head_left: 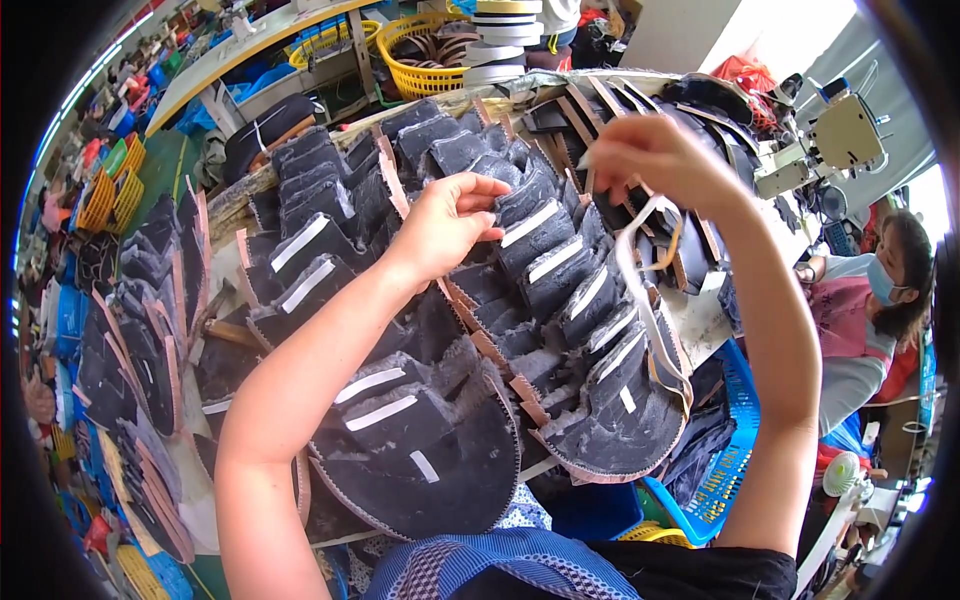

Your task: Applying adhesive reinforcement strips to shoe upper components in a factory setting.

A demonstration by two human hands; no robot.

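Rows of black, fleece-edged shoe upper pieces (440,490) lie overlapped before me, several bearing short white tape strips (380,412). My left hand (450,222) hovers over the middle row with fingers curled and tips close together, beside the edge of a black piece. Whatever may be between those fingertips is too small to make out. Higher and to the right, my right hand (655,165) is blurred by motion, its fingers closed. From it a long white tape (632,262) hangs in a loop, down over the right row of pieces.
A blue plastic basket (735,440) with dark pieces stands at the table's right edge. At the back are a yellow basket (425,75) and a stack of tape rolls (497,45). More pieces (150,370) lie left. A masked person (865,310) sits right, near a sewing machine (845,135).
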